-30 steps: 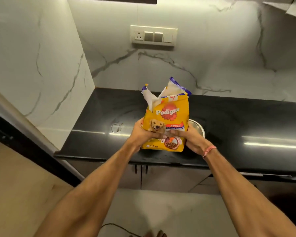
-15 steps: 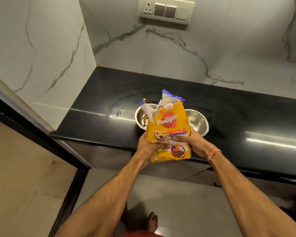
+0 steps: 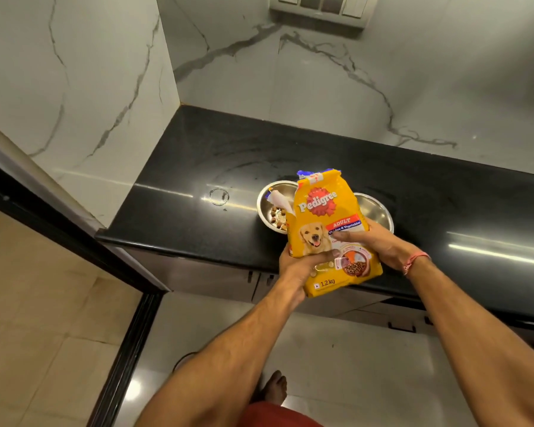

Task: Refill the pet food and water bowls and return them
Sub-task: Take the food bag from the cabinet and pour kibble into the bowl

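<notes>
From my head camera, I hold the yellow plastic dog-food bag (image 3: 327, 232) with both hands above the front edge of the glossy black stone surface (image 3: 198, 167). My left hand (image 3: 299, 263) grips the bag's lower left side from beneath, thumb across the printed front. My right hand (image 3: 379, 241) clasps the right side, fingers (image 3: 346, 235) pressed on the label, a red thread bracelet (image 3: 415, 260) at the wrist. The bag's torn top leans away from me, its white inner flap over the round steel bowl on the left (image 3: 272, 208), which has brown kibble (image 3: 278, 220) in its bottom. A second round steel bowl (image 3: 376, 211) stands just beside it on the right, partly hidden behind the bag; I cannot tell what is in it. Both bowls stand near the surface's front edge. A ring-shaped water mark (image 3: 219, 196) lies left of the bowls.
</notes>
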